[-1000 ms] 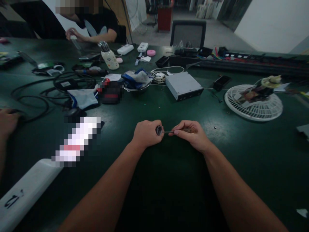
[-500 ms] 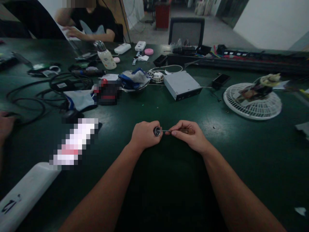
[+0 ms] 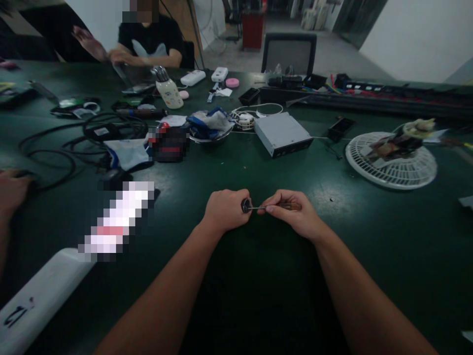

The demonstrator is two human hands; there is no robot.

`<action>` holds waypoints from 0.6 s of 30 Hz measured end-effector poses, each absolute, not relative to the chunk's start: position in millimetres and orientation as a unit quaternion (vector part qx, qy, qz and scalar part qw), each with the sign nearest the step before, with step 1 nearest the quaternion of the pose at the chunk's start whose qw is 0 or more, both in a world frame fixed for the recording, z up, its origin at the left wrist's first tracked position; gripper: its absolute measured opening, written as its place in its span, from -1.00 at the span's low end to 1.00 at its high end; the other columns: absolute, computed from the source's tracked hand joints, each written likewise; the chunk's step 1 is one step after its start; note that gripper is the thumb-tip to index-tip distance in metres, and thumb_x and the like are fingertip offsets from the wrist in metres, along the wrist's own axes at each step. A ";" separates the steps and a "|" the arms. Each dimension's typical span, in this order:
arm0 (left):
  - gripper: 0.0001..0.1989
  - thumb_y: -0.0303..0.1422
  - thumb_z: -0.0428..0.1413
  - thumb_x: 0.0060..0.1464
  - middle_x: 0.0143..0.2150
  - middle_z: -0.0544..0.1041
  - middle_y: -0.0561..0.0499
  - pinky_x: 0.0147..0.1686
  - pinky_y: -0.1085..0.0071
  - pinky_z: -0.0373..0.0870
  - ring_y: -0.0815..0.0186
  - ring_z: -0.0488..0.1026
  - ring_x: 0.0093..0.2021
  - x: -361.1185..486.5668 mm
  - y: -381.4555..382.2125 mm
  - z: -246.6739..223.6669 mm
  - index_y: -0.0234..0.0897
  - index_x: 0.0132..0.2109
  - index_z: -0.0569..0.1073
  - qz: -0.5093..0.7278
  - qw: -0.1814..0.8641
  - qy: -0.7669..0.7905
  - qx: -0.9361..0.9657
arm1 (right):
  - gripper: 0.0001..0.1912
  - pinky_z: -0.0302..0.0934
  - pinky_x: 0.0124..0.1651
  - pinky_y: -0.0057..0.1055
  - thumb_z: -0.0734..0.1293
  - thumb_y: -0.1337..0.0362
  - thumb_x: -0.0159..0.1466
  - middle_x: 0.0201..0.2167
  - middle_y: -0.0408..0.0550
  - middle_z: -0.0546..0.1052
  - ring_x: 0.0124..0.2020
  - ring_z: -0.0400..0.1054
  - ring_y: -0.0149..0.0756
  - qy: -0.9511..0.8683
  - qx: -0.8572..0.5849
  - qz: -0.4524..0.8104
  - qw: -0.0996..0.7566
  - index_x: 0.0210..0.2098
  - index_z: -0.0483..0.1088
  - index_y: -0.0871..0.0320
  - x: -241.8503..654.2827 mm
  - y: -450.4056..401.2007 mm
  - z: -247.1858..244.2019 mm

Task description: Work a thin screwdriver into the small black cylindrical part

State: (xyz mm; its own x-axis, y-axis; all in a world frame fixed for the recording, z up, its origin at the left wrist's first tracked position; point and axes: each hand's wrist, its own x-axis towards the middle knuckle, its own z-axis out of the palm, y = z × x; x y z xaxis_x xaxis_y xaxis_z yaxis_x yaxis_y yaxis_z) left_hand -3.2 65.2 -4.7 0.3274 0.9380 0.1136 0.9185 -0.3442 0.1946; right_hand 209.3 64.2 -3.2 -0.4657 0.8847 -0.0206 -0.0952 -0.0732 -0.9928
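Observation:
My left hand [image 3: 227, 209] is closed around a small dark round part [image 3: 245, 205] with a shiny rim; most of it is hidden in the fist. In my right hand [image 3: 295, 211] is a screwdriver [image 3: 290, 206] with a brownish handle, pinched between thumb and fingers. Its thin metal shaft points left and reaches the face of the round part. Whether the tip sits in a screw is too small to see. Both hands are above the dark green table [image 3: 266, 276], near its middle.
Beyond my hands stand a grey metal drive box [image 3: 283, 133] and a white fan grille [image 3: 391, 165]. A tiny metal piece [image 3: 331, 199] lies to the right. At left are a lit, blurred screen [image 3: 118, 217], black cables [image 3: 70, 158] and another person's hand [image 3: 15, 190]. Another person sits across the table.
The view has shifted slightly, so most things appear a little lower and to the right. The round part has turned somewhat in my left hand. The person across has moved their arms.

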 end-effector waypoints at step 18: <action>-0.76 -0.22 0.00 0.22 -0.42 0.59 -0.01 -0.47 0.35 0.10 0.20 0.52 -0.41 -2.3 66.7 1.8 -0.18 -0.29 0.51 0.076 0.030 0.587 0.805 | -0.74 0.31 -0.36 -0.33 0.28 0.07 0.41 -0.34 -0.01 0.66 -0.40 0.54 -0.24 -0.461 -0.367 0.627 0.510 -0.20 0.48 0.11 209.9 73.3 -12.8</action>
